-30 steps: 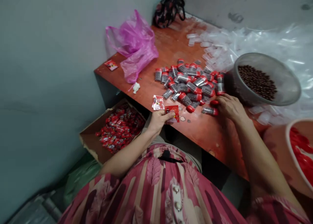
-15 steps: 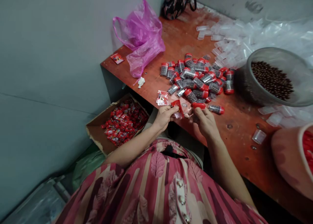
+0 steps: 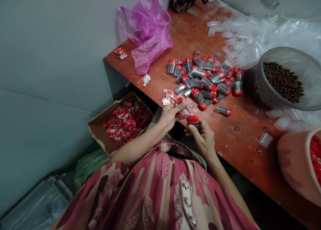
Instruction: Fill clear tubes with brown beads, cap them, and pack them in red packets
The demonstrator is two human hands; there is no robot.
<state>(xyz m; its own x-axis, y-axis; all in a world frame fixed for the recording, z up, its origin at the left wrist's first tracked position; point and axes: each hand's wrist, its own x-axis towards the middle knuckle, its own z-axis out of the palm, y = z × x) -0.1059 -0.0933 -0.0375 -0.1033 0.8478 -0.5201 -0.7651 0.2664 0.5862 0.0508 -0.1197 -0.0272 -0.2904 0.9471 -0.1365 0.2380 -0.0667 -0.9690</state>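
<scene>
Pinched in my left hand (image 3: 169, 117) is a small red-and-clear plastic wrapper (image 3: 185, 110), just past the table's front edge. My right hand (image 3: 203, 138) grips a small red-capped jar (image 3: 192, 120) from below, its cap facing up and close to the wrapper. Whether the two touch, I cannot tell. Beyond my left fingers lies a stack of flat red printed packets (image 3: 168, 97). A heap of clear jars with red caps and dark balls inside (image 3: 204, 76) spreads behind my hands. One such jar (image 3: 223, 110) lies apart on the right.
A grey bowl of dark brown balls (image 3: 260, 89) stands at right, before a pile of empty clear jars (image 3: 250, 36). A pink tub (image 3: 288, 159) holds red pieces. At left are a purple plastic bag (image 3: 152, 32) and, lower down, a cardboard box (image 3: 96, 129) of red-wrapped items.
My right hand has drawn back toward my body and left, turning the jar cap-up. My left hand has shifted slightly, still holding the wrapper. The view has tilted a little.
</scene>
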